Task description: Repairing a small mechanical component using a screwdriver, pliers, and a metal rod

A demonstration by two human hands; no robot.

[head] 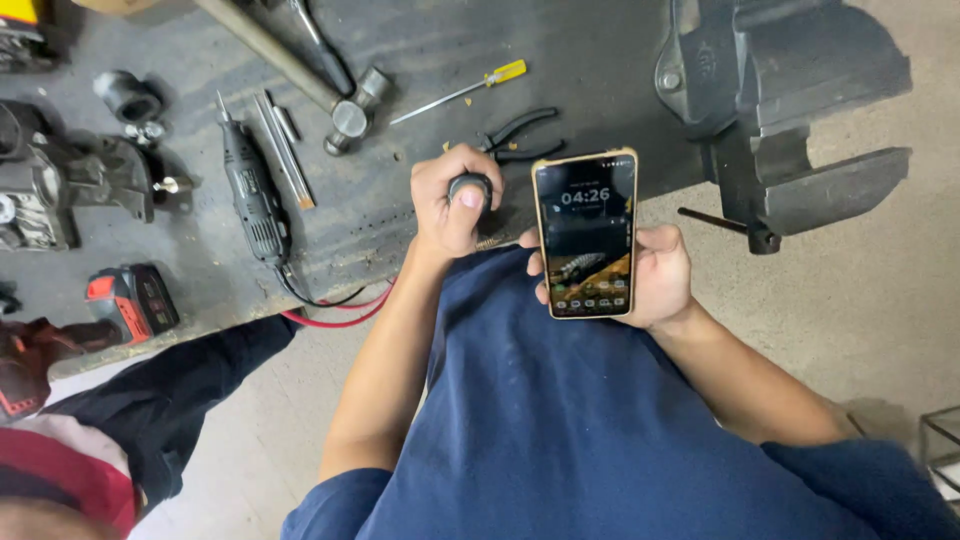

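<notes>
My right hand (655, 275) holds a smartphone (586, 234) upright, screen lit and facing me; my fingers wrap round its right edge and my thumb presses the lower left edge, so the grip is closed about the gold-coloured case. My left hand (452, 198) is curled tight into a fist round a small dark round knob (468, 186), thumb laid across its top; what the knob belongs to I cannot tell. It sits just left of the phone, the two nearly touching.

Taking the phone as the mark: just above its upper left corner lie black-handled pliers (520, 135) on the dark workbench (420, 50), and beyond them a yellow-handled screwdriver (465, 89). Farther left lies a ball-peen hammer (345, 110), then a black rotary tool (250, 190) with its cord trailing off the bench edge. To the phone's upper right a heavy grey bench vise (790, 90) overhangs the bench. Far left and lower lies a red-and-black cordless tool battery (130, 300).
</notes>
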